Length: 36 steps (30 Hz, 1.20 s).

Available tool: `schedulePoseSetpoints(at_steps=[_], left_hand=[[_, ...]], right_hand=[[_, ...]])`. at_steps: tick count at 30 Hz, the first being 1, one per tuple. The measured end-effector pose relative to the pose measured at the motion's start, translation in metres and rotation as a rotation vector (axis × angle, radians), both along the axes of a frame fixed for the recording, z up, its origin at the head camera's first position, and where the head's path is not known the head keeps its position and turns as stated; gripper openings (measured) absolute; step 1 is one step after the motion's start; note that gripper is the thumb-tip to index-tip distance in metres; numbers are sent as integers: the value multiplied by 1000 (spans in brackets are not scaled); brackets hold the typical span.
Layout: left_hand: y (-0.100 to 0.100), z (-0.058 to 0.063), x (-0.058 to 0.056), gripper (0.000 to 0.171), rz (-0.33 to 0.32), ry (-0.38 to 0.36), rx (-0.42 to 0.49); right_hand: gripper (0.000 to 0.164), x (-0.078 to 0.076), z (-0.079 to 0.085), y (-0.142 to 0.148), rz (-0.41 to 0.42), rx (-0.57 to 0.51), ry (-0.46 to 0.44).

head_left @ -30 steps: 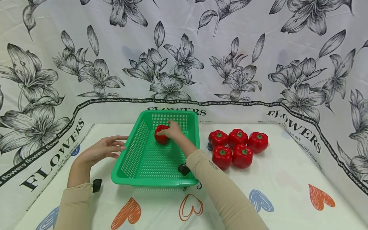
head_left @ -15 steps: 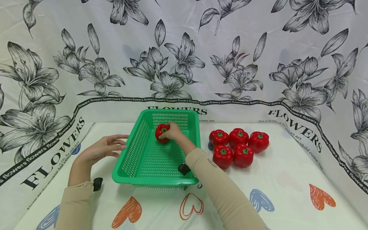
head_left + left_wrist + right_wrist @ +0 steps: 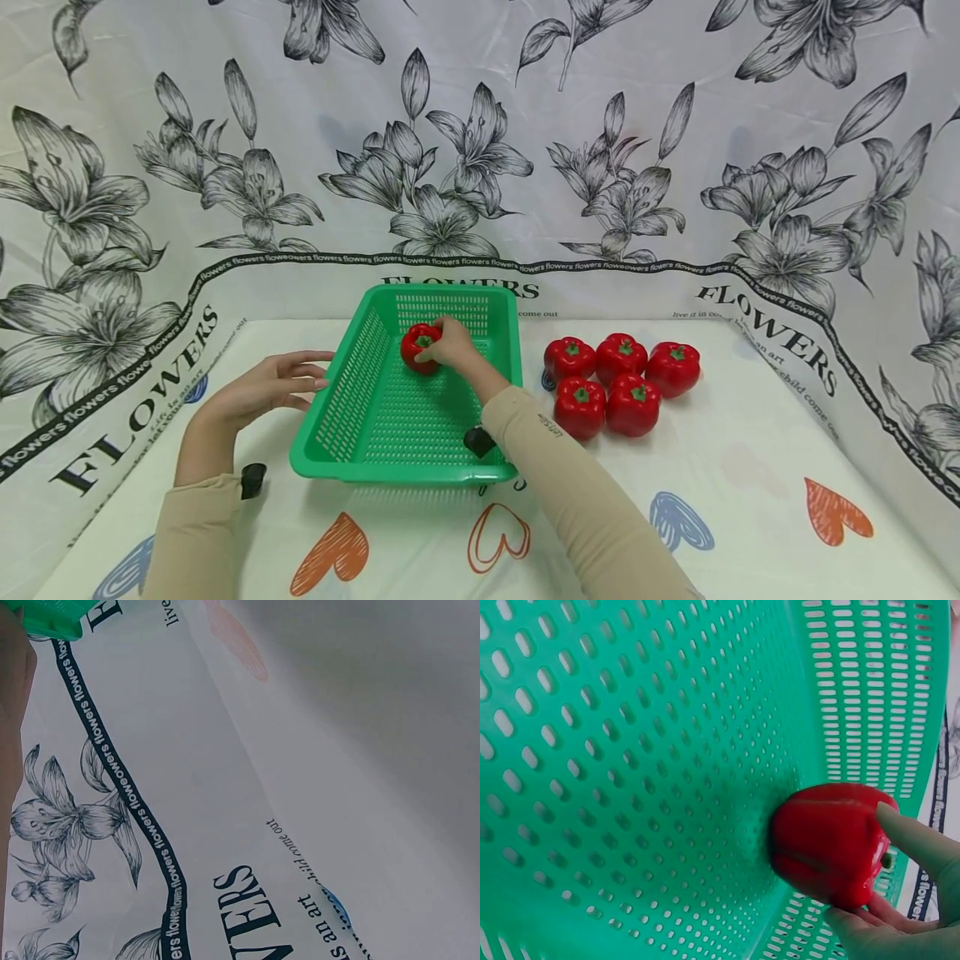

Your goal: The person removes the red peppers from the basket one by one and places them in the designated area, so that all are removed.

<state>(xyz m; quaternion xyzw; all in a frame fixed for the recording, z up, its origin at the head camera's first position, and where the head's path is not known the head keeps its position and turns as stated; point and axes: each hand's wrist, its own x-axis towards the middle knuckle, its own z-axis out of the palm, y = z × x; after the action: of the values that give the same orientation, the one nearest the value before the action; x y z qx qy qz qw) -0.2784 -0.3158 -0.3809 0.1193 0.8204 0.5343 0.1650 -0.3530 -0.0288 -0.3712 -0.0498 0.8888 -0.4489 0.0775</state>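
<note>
In the head view a green plastic basket [image 3: 405,475] with slotted walls stands on the cloth. One red bell pepper [image 3: 420,348] is inside it, toward the back. My right hand [image 3: 453,346] reaches over the right side and holds this pepper, thumb and fingers on opposite sides, as the right wrist view shows at the pepper [image 3: 829,844]. Outside the basket, my left hand [image 3: 262,387] has loosely bent fingers, their tips at the left wall; whether they touch it I cannot tell. Several more red bell peppers [image 3: 632,405] stand grouped right of the basket.
A white tablecloth [image 3: 750,467] printed with hearts covers the table. Behind it hangs a flower-printed curtain [image 3: 450,167]. The basket's raised walls surround the right hand's pepper. A black wrist band piece [image 3: 253,481] sits at the left wrist.
My right hand's fingers have come down around the pepper's right side, so its green stem now shows. The pepper has shifted only slightly. The left hand stays beside the basket.
</note>
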Motion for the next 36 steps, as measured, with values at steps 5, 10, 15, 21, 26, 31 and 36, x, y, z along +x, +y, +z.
schedulePoseSetpoints(at_steps=[5, 10, 15, 21, 26, 31, 36], left_hand=[[0, 1, 1, 60, -3, 4, 5], [0, 1, 1, 59, -5, 4, 5], [0, 2, 1, 60, 2, 2, 6], [1, 1, 0, 60, 5, -4, 11], [0, 0, 1, 61, 1, -10, 12], [0, 0, 1, 60, -4, -3, 13], [0, 1, 0, 61, -11, 1, 3]], right_hand=[[71, 2, 0, -2, -7, 28, 19], [70, 2, -1, -3, -11, 28, 23], [72, 1, 0, -2, -2, 26, 34], [68, 1, 2, -1, 6, 44, 40], [68, 5, 8, -3, -9, 4, 31], [67, 9, 18, -4, 23, -21, 53], [67, 18, 33, 1, 85, -60, 73]])
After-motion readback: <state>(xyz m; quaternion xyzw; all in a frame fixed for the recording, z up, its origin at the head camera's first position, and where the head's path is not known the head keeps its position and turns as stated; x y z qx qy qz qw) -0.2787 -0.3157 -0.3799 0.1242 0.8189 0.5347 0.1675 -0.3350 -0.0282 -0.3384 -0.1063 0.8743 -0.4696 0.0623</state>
